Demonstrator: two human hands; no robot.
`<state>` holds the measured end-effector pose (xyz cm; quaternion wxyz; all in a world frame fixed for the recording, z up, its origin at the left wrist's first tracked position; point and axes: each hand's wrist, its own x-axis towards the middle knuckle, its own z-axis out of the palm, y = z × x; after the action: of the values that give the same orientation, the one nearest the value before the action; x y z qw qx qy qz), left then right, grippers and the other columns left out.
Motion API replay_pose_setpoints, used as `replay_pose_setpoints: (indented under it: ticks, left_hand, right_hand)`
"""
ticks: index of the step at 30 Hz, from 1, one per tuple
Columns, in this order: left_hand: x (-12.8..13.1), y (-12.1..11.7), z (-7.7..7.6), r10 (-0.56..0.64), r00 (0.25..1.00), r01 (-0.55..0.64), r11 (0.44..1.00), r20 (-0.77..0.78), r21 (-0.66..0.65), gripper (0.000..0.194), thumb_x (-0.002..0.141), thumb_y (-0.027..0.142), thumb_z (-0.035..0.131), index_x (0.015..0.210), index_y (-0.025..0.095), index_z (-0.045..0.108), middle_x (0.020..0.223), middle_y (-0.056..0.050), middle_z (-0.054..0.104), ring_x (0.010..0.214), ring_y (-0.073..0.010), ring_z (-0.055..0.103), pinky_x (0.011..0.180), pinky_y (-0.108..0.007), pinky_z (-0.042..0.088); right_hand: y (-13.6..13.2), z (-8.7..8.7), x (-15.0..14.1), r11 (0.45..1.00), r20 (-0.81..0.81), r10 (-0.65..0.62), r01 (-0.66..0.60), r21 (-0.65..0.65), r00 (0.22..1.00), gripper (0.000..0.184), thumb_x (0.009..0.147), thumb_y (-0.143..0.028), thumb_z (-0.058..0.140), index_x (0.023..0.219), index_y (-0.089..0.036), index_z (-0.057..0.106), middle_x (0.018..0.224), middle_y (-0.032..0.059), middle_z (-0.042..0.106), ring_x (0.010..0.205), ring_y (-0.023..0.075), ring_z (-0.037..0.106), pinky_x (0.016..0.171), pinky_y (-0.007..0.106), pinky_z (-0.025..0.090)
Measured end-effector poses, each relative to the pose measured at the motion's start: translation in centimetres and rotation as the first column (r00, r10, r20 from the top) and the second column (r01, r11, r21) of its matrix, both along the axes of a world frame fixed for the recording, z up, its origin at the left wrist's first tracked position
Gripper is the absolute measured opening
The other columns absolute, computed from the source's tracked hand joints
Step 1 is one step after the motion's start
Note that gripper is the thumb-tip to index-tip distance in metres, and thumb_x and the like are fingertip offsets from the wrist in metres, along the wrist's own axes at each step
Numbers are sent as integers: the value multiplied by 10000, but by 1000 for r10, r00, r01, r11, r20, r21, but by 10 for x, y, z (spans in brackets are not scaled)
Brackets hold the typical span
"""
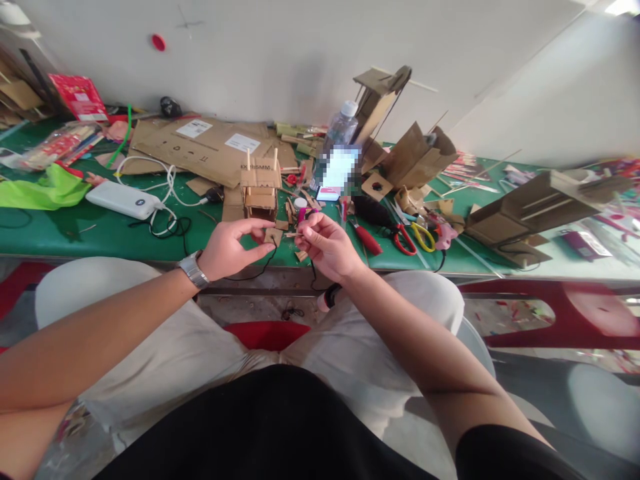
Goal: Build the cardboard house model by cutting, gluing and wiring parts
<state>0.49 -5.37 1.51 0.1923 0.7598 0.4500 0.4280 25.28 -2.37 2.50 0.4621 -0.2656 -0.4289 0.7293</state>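
While a person in pale trousers sits at a cluttered green worktop (50, 233), both hands are raised close together over its near edge. Take the gap between them as the centre of a clock, with 12 o'clock pointing away from the person. The left hand (231, 248), below a metal watch (193, 271), has thumb and fingers parted in a narrow curve. A small cardboard piece (273, 235) shows between those tips; whether they touch it, I cannot tell. The right hand (327, 252) has its fingertips pinched together on thin wooden sticks (293, 235), which poke out toward 9 o'clock, just beside that cardboard piece.

At 11 o'clock, near the left fingertips, stands a small cardboard structure (260, 181) with two upright sticks. Behind it, between 10 and 11 o'clock, lies a broad flattened carton (173, 147) bearing white labels. Between 9 and 10 o'clock are a white power bank (120, 200) and its looped cable.

A lit phone (327, 193), partly pixelated, stands tilted at 1 o'clock in front of a clear bottle (333, 137) with a white cap. At 2 o'clock is an upright cardboard box. Around 3 o'clock come a red-handled tool (369, 239), scissors with red handles (404, 241), a pink glue gun (445, 233) and, farthest out, a long cardboard model (510, 213).
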Motion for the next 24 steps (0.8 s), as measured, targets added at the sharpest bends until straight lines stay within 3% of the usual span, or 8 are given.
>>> replay_pose_setpoints:
  ticks: [7, 13, 15, 18, 20, 24]
  left_hand:
    - [0, 0, 1, 4, 1000, -4, 1000, 10, 12, 377, 912, 334, 841, 1261, 191, 825, 883, -26, 820, 775, -164, 743, 825, -282, 605]
    - [0, -1, 1, -4, 1000, 4, 1000, 5, 3, 374, 913, 343, 836, 1259, 200, 826, 877, -22, 818, 775, -164, 744, 826, -284, 606]
    - [0, 0, 2, -4, 1000, 4, 1000, 1, 3, 377, 914, 348, 834, 1260, 199, 827, 877, -22, 817, 773, -162, 743, 812, -279, 601]
    - [0, 0, 2, -10, 1000, 10, 1000, -2, -2, 387, 914, 355, 831, 1267, 196, 826, 872, -22, 815, 765, -160, 740, 773, -270, 592]
    - [0, 0, 2, -11, 1000, 11, 1000, -1, -3, 385, 912, 354, 830, 1265, 199, 827, 867, -23, 815, 764, -162, 740, 772, -272, 595]
    - [1, 0, 1, -15, 1000, 15, 1000, -3, -4, 373, 912, 349, 824, 1257, 206, 828, 863, -24, 818, 771, -168, 744, 815, -285, 613]
  right_hand:
    - [3, -4, 2, 972, 102, -95, 70, 224, 990, 493, 654, -360, 1078, 880, -230, 660, 965, -17, 722, 838, 107, 691, 782, 239, 624]
    - [1, -7, 7, 948, 288, -137, 41, 317, 948, 447, 711, -370, 1028, 1060, -216, 796, 974, 17, 741, 871, 148, 720, 767, 285, 633]
    - [0, -6, 7, 908, 349, -183, 22, 417, 919, 359, 774, -367, 983, 1059, -213, 827, 953, 27, 750, 856, 154, 715, 764, 299, 634]
    - [-3, -4, 6, 803, 392, -328, 35, 595, 859, 177, 864, -356, 910, 960, -223, 845, 978, 55, 766, 890, 174, 717, 789, 325, 642]
    - [-5, -4, 4, 763, 383, -393, 64, 643, 836, 153, 885, -367, 890, 903, -225, 835, 994, 69, 773, 930, 190, 729, 804, 336, 648]
    - [-7, -8, 4, 830, 388, -343, 83, 551, 855, 249, 881, -432, 881, 970, -207, 824, 997, 78, 813, 854, 186, 759, 761, 334, 650]
